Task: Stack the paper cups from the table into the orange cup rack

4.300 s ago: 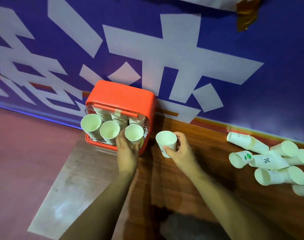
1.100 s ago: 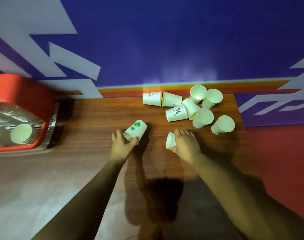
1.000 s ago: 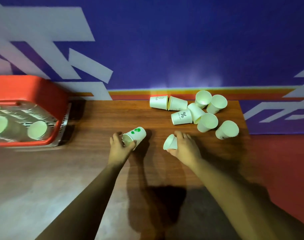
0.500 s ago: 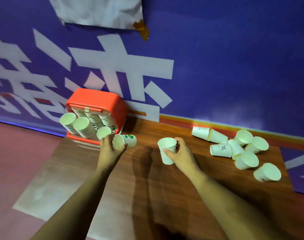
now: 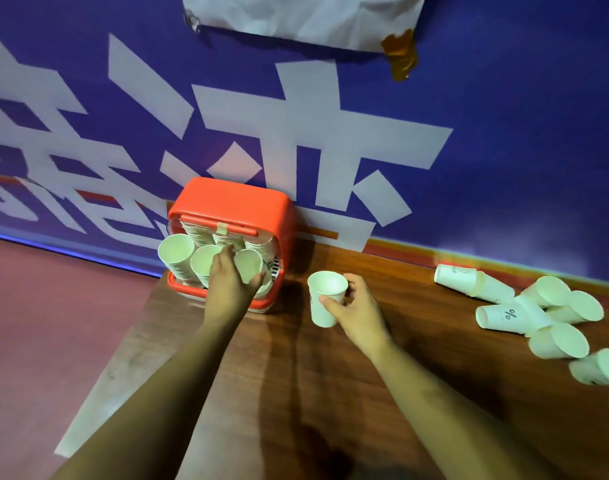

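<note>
The orange cup rack (image 5: 233, 199) stands at the table's back left against the wall, with three stacks of white paper cups jutting out of its front. My left hand (image 5: 230, 285) grips the front cup (image 5: 248, 265) of the right-hand stack, thumb on one side and fingers on the other. The left stack's cup (image 5: 176, 250) and the middle stack's cup (image 5: 203, 262) show their open mouths. My right hand (image 5: 356, 313) holds one upright paper cup (image 5: 325, 299) just above the table, to the right of the rack.
Several loose paper cups (image 5: 535, 313) lie on their sides at the right end of the wooden table (image 5: 330, 393). A blue wall with white lettering runs directly behind the rack. Red floor lies to the left of the table.
My left hand carried the green-marked cup from beside the rack onto the right-hand stack. My right hand with its cup has stayed to the right of the rack.
</note>
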The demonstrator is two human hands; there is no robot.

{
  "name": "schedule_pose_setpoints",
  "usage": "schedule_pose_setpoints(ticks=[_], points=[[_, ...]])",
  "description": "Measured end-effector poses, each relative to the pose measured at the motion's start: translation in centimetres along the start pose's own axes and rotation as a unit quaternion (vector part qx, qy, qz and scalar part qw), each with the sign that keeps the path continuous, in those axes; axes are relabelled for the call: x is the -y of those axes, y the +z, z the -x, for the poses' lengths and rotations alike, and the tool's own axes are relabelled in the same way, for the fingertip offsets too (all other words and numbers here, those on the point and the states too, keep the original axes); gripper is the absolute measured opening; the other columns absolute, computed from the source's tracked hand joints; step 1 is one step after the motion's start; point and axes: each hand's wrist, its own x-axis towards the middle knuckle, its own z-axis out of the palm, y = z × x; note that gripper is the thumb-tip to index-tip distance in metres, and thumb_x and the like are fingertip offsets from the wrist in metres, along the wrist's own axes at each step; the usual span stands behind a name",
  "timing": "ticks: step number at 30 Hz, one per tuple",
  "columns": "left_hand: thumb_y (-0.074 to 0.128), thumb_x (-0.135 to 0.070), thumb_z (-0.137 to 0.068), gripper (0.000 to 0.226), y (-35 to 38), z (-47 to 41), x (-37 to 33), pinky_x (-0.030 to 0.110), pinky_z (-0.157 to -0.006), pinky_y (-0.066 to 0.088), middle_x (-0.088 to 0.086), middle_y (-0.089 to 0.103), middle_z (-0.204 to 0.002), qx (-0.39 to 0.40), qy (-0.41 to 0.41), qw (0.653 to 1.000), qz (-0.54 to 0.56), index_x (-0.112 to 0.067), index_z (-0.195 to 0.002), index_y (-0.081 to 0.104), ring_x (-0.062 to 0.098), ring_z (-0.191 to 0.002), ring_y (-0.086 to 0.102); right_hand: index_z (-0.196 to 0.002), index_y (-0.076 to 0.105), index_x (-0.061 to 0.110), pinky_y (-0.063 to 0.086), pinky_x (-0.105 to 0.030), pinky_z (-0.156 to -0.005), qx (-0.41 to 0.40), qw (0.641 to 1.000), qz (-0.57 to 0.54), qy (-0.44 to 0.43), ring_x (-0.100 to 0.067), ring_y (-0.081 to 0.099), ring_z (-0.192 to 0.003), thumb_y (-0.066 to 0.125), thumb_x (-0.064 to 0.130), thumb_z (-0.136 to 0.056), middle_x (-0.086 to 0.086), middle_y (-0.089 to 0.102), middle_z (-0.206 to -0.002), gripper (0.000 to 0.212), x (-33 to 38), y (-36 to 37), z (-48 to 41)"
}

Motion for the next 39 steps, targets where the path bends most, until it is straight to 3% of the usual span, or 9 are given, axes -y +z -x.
schedule_pose_setpoints(ticks=[3,6,13,17,21,25,30,35,39], points=[[0.083,-0.022,-0.075,0.079,0.7,-1.1,1.3,0.047,-0.096,0.044,0.021,0.056,-0.12,0.036,0.03,0.998,-0.03,0.001,-0.138,0.041,0.038,-0.112,0.052,-0.134,0.045,0.027,0.056,-0.035,-0.09,-0.014,1.0,0.009,0.006,-0.015,0.054,-0.118,0.08,0.032,-0.078,0.005,0.054,-0.135,0.067,0.4,1.3,-0.9],[0.084,-0.02,-0.073,0.088,1.8,-1.4,2.9,0.045,-0.099,0.045,0.022,0.055,-0.127,0.104,0.048,0.991,-0.064,0.0,-0.144,0.036,0.038,-0.117,0.053,-0.135,0.045,0.027,0.055,-0.037,-0.092,-0.03,0.999,0.005,0.024,-0.016,0.053,-0.12,0.081,0.03,-0.078,0.003,0.053,-0.136,0.068,0.8,2.2,-1.8],[0.076,-0.023,-0.083,0.065,3.6,-2.5,4.8,0.039,-0.082,0.048,0.017,0.06,-0.125,0.173,0.016,0.983,-0.057,-0.006,-0.135,0.041,0.035,-0.107,0.059,-0.133,0.048,0.029,0.053,-0.04,-0.096,-0.02,1.0,-0.019,0.012,-0.014,0.051,-0.12,0.084,0.028,-0.074,0.006,0.054,-0.133,0.069,1.9,5.1,-3.7],[0.073,-0.028,-0.087,0.071,3.5,-3.0,5.0,0.041,-0.091,0.047,0.018,0.055,-0.136,0.184,0.034,0.981,-0.053,-0.005,-0.143,0.036,0.036,-0.118,0.056,-0.132,0.049,0.027,0.051,-0.034,-0.096,0.007,0.999,-0.04,0.002,-0.011,0.049,-0.117,0.083,0.023,-0.076,0.01,0.053,-0.126,0.065,3.3,6.5,-4.1],[0.058,-0.018,-0.096,0.051,1.7,-2.6,4.7,0.038,-0.105,0.041,0.01,0.054,-0.141,0.155,0.022,0.987,0.037,-0.009,-0.143,0.042,0.027,-0.128,0.052,-0.13,0.049,0.029,0.045,-0.012,-0.081,0.041,0.996,-0.073,-0.022,-0.006,0.049,-0.114,0.081,0.018,-0.078,0.015,0.052,-0.121,0.062,4.8,7.8,-4.7],[0.051,-0.031,-0.101,0.033,-0.3,-2.4,4.3,0.038,-0.1,0.049,-0.008,0.063,-0.127,0.102,-0.009,0.976,0.191,-0.019,-0.131,0.057,0.008,-0.119,0.058,-0.126,0.048,0.038,0.049,-0.021,-0.088,0.082,0.992,-0.091,-0.041,-0.003,0.05,-0.116,0.081,0.016,-0.077,0.026,0.052,-0.12,0.062,5.4,9.4,-5.2],[0.061,-0.033,-0.097,0.042,-1.4,-2.9,4.4,0.034,-0.106,0.046,-0.013,0.061,-0.135,0.145,-0.051,0.944,0.293,-0.024,-0.138,0.055,0.006,-0.126,0.055,-0.127,0.049,0.042,0.044,-0.017,-0.09,0.123,0.987,-0.083,-0.054,0.003,0.051,-0.118,0.081,0.02,-0.077,0.023,0.057,-0.125,0.063,5.4,11.3,-5.6],[0.065,-0.027,-0.095,0.053,-1.0,-2.7,6.1,0.031,-0.108,0.042,-0.017,0.056,-0.14,0.184,-0.05,0.939,0.286,-0.026,-0.145,0.047,0.001,-0.131,0.05,-0.128,0.047,0.038,0.04,-0.012,-0.091,0.115,0.99,-0.047,-0.064,0.005,0.05,-0.119,0.081,0.018,-0.076,0.023,0.056,-0.125,0.066,4.3,12.5,-5.8],[0.064,-0.029,-0.095,0.061,-0.4,-2.4,7.2,0.02,-0.103,0.04,-0.017,0.051,-0.143,0.218,-0.008,0.957,0.189,-0.027,-0.151,0.038,-0.004,-0.13,0.046,-0.13,0.045,0.035,0.038,-0.009,-0.091,0.108,0.991,-0.003,-0.074,0.003,0.05,-0.118,0.082,0.022,-0.075,0.019,0.056,-0.127,0.068,3.2,12.8,-5.8]])
